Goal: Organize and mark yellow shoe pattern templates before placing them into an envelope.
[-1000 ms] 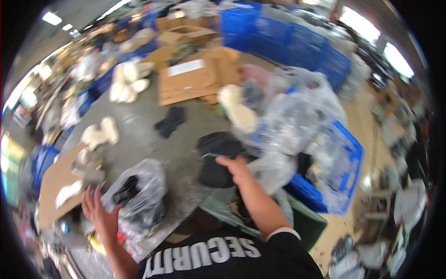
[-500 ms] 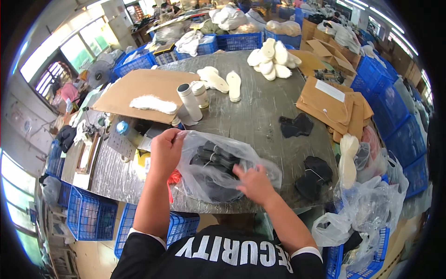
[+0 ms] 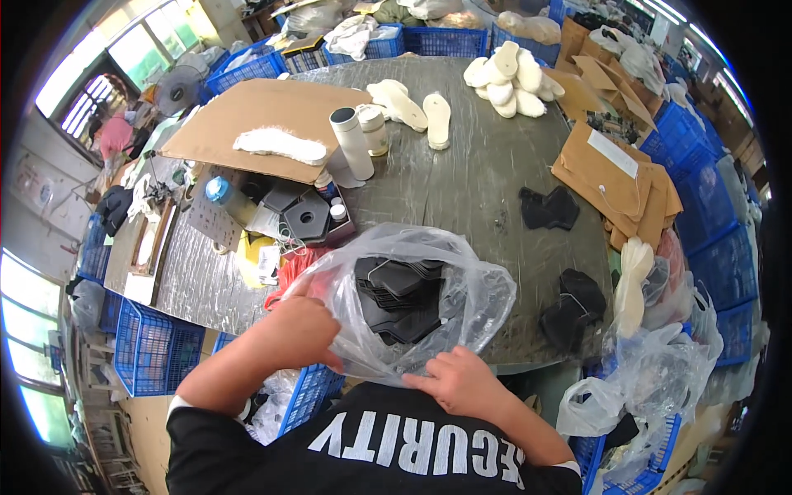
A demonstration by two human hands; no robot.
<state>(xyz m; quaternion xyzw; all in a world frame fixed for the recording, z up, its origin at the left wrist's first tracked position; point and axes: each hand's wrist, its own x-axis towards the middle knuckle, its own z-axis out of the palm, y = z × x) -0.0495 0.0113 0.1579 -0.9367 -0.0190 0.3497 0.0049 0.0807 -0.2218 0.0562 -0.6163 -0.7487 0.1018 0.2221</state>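
A clear plastic bag [image 3: 485, 289] stands with its mouth spread at the table's near edge. Several black moulded pieces [image 3: 400, 301] are stacked inside it, bundled with a thin tie. My left hand [image 3: 299, 332] is at the bag's left rim, fingers curled on the film, index finger and thumb reaching out along it. My right hand [image 3: 458, 381] pinches the near rim. To the right lie a tied black bundle [image 3: 572, 309] and, farther back, another black piece [image 3: 549, 208].
White insoles [image 3: 510, 82] are piled at the far side. A white bottle [image 3: 353, 144] and a jar [image 3: 373, 132] stand by a cardboard sheet [image 3: 247, 115]. Brown envelopes [image 3: 606, 181] lie right. Blue crates [image 3: 157, 351] and loose plastic bags [image 3: 656, 371] flank the table.
The bag's mouth has opened and turned upward, showing the black pieces. My left hand has come down and nearer; my right hand has left the pieces for the near rim. The view has shifted.
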